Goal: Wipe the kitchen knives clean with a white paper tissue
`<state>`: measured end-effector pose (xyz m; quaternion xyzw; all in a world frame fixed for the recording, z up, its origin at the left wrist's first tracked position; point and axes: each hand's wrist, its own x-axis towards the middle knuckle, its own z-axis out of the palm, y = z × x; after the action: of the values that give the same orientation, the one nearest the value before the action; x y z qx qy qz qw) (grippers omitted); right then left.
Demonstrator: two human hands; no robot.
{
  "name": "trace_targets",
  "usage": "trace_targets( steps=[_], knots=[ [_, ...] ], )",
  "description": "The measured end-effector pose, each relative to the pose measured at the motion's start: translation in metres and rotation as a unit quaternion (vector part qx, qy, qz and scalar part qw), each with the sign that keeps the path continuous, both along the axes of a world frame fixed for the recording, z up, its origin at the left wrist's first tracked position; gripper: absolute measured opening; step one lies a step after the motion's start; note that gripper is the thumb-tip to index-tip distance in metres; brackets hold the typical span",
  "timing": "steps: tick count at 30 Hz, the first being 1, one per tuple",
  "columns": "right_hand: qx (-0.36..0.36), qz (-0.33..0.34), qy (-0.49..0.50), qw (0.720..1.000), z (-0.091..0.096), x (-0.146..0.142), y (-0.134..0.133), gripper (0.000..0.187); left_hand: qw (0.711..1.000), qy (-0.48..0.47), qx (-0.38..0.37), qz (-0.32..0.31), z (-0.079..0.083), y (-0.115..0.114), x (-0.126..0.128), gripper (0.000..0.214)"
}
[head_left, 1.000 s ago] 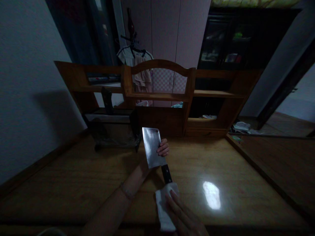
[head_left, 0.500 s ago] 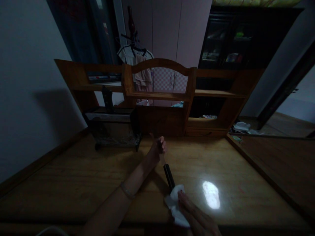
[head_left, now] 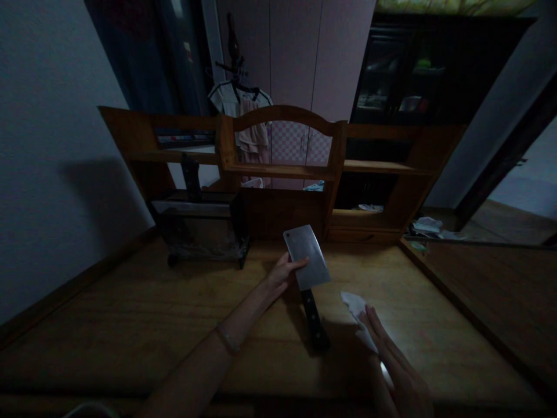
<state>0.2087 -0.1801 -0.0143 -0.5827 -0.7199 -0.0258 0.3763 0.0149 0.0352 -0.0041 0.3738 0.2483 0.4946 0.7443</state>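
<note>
My left hand (head_left: 282,274) grips a cleaver (head_left: 308,255) by its blade, the thumb lying across the flat face. The broad metal blade points away from me and has a small hole near its far left corner. Its black riveted handle (head_left: 315,319) angles back toward me over the desk. To the right of the handle, my right hand (head_left: 387,348) is closed on a crumpled white tissue (head_left: 357,307), apart from the cleaver. The fingers lie close together, and part of the tissue is hidden behind them.
A black knife block (head_left: 200,232) with one dark-handled knife (head_left: 191,177) in it stands at the back left of the wooden desk (head_left: 143,325). Behind rises a wooden shelf unit (head_left: 287,169). A raised edge (head_left: 461,307) borders the desk on the right.
The cleaver has turned from edge-on to show its flat face. My right hand, with the tissue, has come off the handle and moved right and slightly away from me.
</note>
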Motion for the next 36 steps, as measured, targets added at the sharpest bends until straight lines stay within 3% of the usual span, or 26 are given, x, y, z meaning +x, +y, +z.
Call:
trace_targets(
  steps=[4, 6, 10, 13, 22, 31, 36],
  knots=[
    [0.000, 0.044, 0.026, 0.999, 0.011, -0.030, 0.018, 0.054, 1.000, 0.013, 0.003, -0.003, 0.000, -0.005, 0.004, 0.044],
    [-0.042, 0.066, 0.029, 0.997, 0.014, -0.051, 0.027, 0.055, 1.000, 0.031, -0.001, 0.005, 0.001, -0.007, 0.005, 0.045],
    [-0.064, 0.084, 0.020, 0.994, 0.009, -0.084, 0.040, 0.059, 0.997, 0.074, 0.013, 0.000, 0.003, -0.011, 0.003, 0.044],
    [-0.071, 0.084, 0.013, 0.994, 0.003, -0.091, 0.042, 0.063, 0.995, 0.101, 0.028, -0.006, 0.003, -0.012, 0.001, 0.045],
    [-0.091, 0.135, -0.036, 0.986, 0.003, -0.071, 0.024, 0.066, 0.996, 0.073, 0.031, 0.035, -0.011, 0.001, 0.009, 0.042],
    [-0.028, 0.196, -0.088, 0.976, -0.028, -0.040, 0.003, 0.063, 0.996, 0.063, 0.025, 0.064, -0.019, 0.009, 0.013, 0.042],
    [-0.006, 0.105, -0.038, 0.994, -0.031, -0.031, -0.014, 0.058, 0.994, 0.069, 0.021, 0.085, -0.021, 0.011, 0.013, 0.038]
  ],
)
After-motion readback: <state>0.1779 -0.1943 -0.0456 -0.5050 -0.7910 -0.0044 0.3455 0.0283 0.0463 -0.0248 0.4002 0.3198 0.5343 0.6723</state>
